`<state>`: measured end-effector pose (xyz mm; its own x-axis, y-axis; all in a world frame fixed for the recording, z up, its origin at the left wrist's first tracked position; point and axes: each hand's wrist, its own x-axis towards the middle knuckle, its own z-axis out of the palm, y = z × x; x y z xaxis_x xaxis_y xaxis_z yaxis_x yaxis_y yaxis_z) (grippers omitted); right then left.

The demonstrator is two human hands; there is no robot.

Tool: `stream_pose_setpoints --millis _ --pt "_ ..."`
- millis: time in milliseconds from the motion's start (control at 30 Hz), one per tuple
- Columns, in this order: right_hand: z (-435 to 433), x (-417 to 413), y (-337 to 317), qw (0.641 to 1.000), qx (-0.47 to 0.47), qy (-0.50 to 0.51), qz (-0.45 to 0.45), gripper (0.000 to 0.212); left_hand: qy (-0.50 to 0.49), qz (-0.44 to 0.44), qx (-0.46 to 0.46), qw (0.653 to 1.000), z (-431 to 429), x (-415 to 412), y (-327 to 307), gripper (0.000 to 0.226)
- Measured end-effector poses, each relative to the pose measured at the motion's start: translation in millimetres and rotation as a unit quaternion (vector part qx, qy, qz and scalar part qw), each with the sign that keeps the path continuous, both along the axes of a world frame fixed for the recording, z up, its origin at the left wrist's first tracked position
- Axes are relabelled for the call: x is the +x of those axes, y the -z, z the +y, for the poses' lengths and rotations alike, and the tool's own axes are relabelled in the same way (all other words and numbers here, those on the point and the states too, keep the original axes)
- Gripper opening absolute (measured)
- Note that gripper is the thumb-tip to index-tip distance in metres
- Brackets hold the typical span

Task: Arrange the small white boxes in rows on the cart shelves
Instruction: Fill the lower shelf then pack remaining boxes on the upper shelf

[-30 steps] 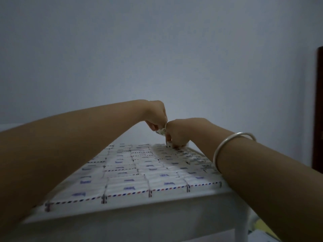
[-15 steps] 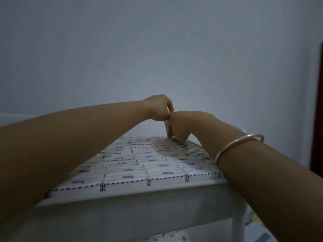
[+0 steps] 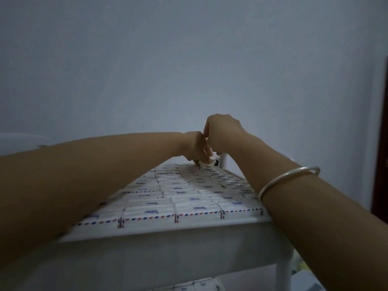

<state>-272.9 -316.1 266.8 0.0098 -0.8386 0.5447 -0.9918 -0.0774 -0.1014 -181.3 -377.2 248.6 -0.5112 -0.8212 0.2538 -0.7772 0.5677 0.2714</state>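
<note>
Small white boxes (image 3: 151,212) already tile the cart's top shelf (image 3: 168,229) in tight rows. 1 loose box (image 3: 206,164) sits at the grid's far edge, just right of the frame's centre. Our left hand (image 3: 194,147) is down on it with fingertips closed round it, so it is the nearer of the 2. Our right hand (image 3: 223,133) hangs just above and to the right, against the left, fingers curled. Whether it holds anything we cannot tell. The box lies directly under the left fingertips. Its long axis seems to run across the frame like its neighbours, though it is small and dim. We judge the coming move to be a short press down beside the white corner post (image 3: 223,162). The risk is a tilted box riding up on the row.
</note>
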Motion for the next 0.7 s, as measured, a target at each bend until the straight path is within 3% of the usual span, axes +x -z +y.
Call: stream_pose_setpoints --millis 167,333,500,600,700 --pt "1 -2 2 1.0 -0.019 -0.009 -0.005 0.029 -0.038 -0.092 0.002 0.995 7 -1 6 0.034" --pt "2 -1 4 1.0 -0.029 0.007 -0.001 0.029 -0.065 -0.063 0.006 0.996 31 15 -5 0.037" --pt "24 8 7 0.997 -0.065 -0.016 0.039 0.029 -0.1 0.069 -0.016 0.992 79 58 -19 0.025" --pt "54 17 9 0.993 -0.071 -0.091 0.007 0.025 -0.098 0.18 -0.032 0.978 134 94 -11 0.032" --pt "98 38 26 0.978 -0.058 -0.194 -0.046 0.022 -0.08 0.214 -0.035 0.973 195 127 11 0.034"
